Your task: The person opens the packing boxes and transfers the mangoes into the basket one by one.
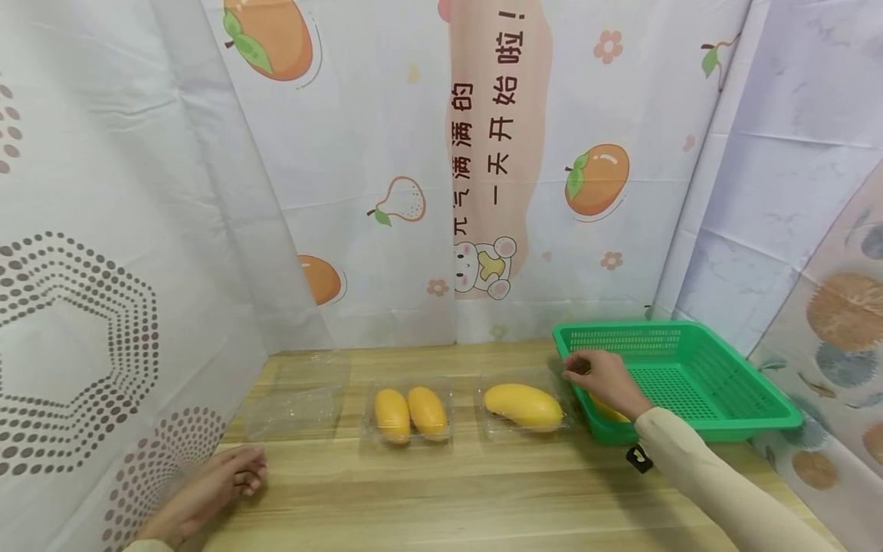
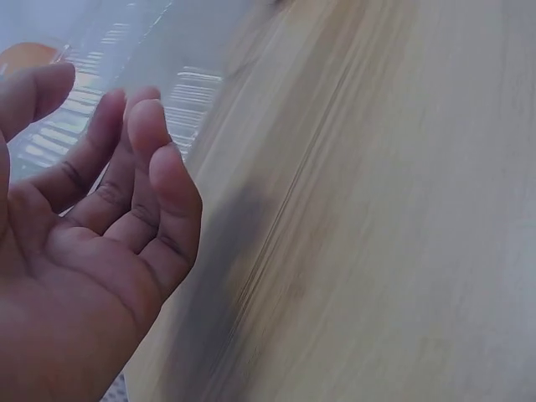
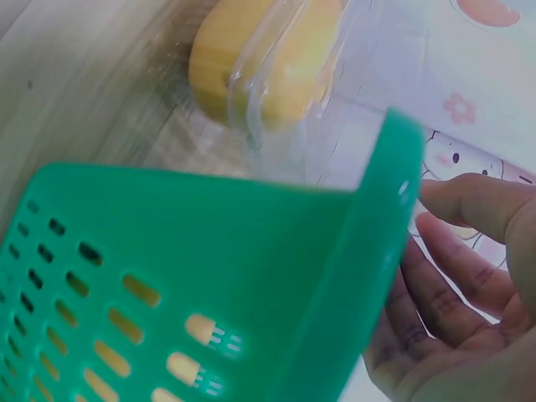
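Observation:
My right hand (image 1: pixel 610 379) is over the left rim of a green basket (image 1: pixel 741 383), its fingers loosely bent. Nothing shows between thumb and fingers in the right wrist view, where the fingers partly pass behind the rim. Inside the basket, a yellow mango (image 1: pixel 609 410) is half covered by that hand. Just left of the basket, a transparent plastic box (image 1: pixel 491 424) holds one large yellow mango (image 1: pixel 524 405). Another transparent box (image 1: pixel 407 383) holds two orange-yellow mangoes (image 1: pixel 428 412). My left hand (image 1: pixel 224 483) is at the table's left side, fingers loosely curled, holding nothing.
A third transparent box (image 1: pixel 290 414) lies on the wooden table (image 1: pixel 428 498) at the far left, its lid side raised toward the back. Printed cloth (image 1: pixel 386 253) hangs behind and on both sides. A small black item (image 1: pixel 638 458) is at the right wrist.

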Motion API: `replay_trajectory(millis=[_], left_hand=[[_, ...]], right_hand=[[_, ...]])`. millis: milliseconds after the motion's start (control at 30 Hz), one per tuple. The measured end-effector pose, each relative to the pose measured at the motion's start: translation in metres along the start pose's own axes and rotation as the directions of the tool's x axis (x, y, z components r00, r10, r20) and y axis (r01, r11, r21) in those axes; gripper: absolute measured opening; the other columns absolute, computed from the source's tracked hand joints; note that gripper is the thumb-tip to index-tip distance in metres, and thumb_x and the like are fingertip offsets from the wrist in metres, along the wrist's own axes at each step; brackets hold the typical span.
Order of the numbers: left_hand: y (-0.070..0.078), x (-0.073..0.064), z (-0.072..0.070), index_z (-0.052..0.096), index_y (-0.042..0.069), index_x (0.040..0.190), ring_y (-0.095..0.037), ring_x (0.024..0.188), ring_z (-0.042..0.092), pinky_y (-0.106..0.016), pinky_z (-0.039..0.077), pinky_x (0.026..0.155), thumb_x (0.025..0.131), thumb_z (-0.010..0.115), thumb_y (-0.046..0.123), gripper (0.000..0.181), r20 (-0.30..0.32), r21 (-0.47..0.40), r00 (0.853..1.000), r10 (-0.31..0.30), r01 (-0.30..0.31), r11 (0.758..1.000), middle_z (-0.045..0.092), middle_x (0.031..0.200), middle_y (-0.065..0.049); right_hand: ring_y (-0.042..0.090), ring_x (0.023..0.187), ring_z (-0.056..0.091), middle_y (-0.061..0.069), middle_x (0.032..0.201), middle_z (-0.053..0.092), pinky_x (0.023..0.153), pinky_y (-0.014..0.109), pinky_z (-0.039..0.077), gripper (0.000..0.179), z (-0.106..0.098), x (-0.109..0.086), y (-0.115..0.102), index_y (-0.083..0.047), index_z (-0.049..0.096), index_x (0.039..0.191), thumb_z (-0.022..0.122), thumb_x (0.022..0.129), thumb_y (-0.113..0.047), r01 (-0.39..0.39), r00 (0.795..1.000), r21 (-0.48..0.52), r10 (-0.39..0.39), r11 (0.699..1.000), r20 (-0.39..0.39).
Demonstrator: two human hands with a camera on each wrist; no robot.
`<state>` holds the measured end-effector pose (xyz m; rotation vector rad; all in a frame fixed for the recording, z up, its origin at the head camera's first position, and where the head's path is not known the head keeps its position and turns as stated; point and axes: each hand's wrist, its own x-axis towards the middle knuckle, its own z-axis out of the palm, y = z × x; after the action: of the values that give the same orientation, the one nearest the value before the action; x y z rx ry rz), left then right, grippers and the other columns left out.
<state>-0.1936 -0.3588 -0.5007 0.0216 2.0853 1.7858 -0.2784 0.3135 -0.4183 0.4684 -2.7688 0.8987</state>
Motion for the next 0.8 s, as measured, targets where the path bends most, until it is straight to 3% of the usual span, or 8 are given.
replay_trajectory(millis=[200, 400, 800], left_hand=[[0.002, 0.008, 0.008, 0.059, -0.005, 0.117, -0.017, 0.09, 0.062, -0.033, 0.056, 0.079, 0.112, 0.043, 0.03, 0.039, 0.045, 0.014, 0.998, 0.041, -0.041, 0.999, 0.065, 0.106, -0.009], [0.004, 0.015, 0.014, 0.058, -0.003, 0.118, -0.017, 0.09, 0.061, -0.032, 0.055, 0.079, 0.113, 0.042, 0.032, 0.039, 0.04, 0.017, 0.999, 0.021, -0.022, 1.0, 0.064, 0.106, -0.009], [0.005, 0.027, 0.024, 0.056, -0.009, 0.12, -0.016, 0.088, 0.061, -0.031, 0.055, 0.079, 0.112, 0.045, 0.03, 0.042, 0.088, 0.02, 0.994, 0.07, -0.072, 0.997, 0.065, 0.106, -0.011]], right_hand=[[0.021, 0.09, 0.068, 0.005, 0.1, 0.073, 0.078, 0.042, 0.059, 0.013, 0.006, 0.005, -0.008, -0.006, 0.074, 0.107, 0.074, 0.095, -0.012, 0.002, 1.0, 0.01, -0.002, 1.0, 0.007], [0.019, 0.089, 0.068, 0.002, 0.099, 0.073, 0.078, 0.039, 0.059, 0.012, 0.018, 0.012, -0.018, -0.009, 0.075, 0.105, 0.075, 0.096, -0.016, -0.01, 1.0, 0.04, 0.01, 0.999, 0.02], [0.015, 0.085, 0.067, -0.002, 0.094, 0.072, 0.073, 0.035, 0.058, 0.008, 0.045, 0.027, -0.042, -0.011, 0.076, 0.101, 0.075, 0.095, -0.015, 0.071, 0.996, 0.057, -0.074, 0.996, 0.049]])
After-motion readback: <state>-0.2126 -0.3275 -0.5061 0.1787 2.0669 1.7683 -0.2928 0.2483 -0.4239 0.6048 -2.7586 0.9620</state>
